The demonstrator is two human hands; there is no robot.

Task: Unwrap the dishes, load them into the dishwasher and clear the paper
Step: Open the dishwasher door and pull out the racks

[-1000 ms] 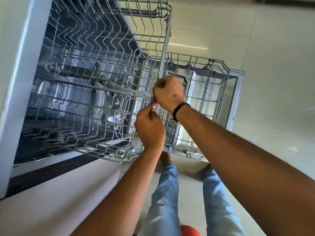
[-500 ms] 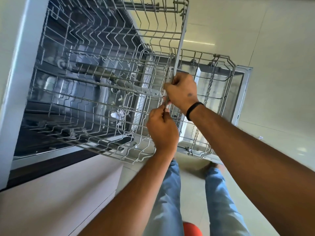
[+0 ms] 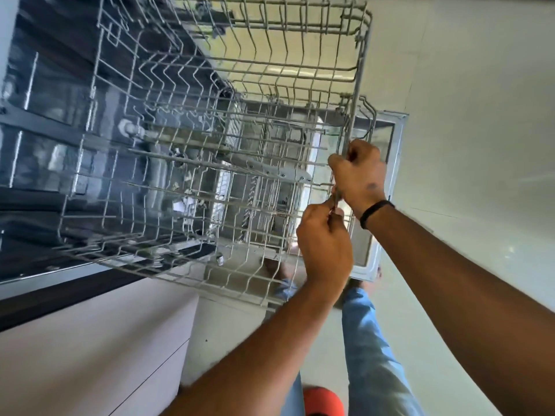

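Now both hands grip the front edge of the upper rack [image 3: 210, 145], which is pulled out of the dishwasher [image 3: 45, 130]: the right hand [image 3: 359, 175] curls its fingers round the front rail, and the left hand [image 3: 324, 244], just below it and nearly touching, pinches a wire at the same edge. Beyond the hands, under the rack, lies the open door [image 3: 387, 175], and a black band [image 3: 375, 210] circles the right wrist.

Home kitchen, open dishwasher [image 3: 45, 145] with wire racks [image 3: 210, 130] pulled out, pale cabinet fronts [image 3: 90, 355], tiled floor [image 3: 480, 145]
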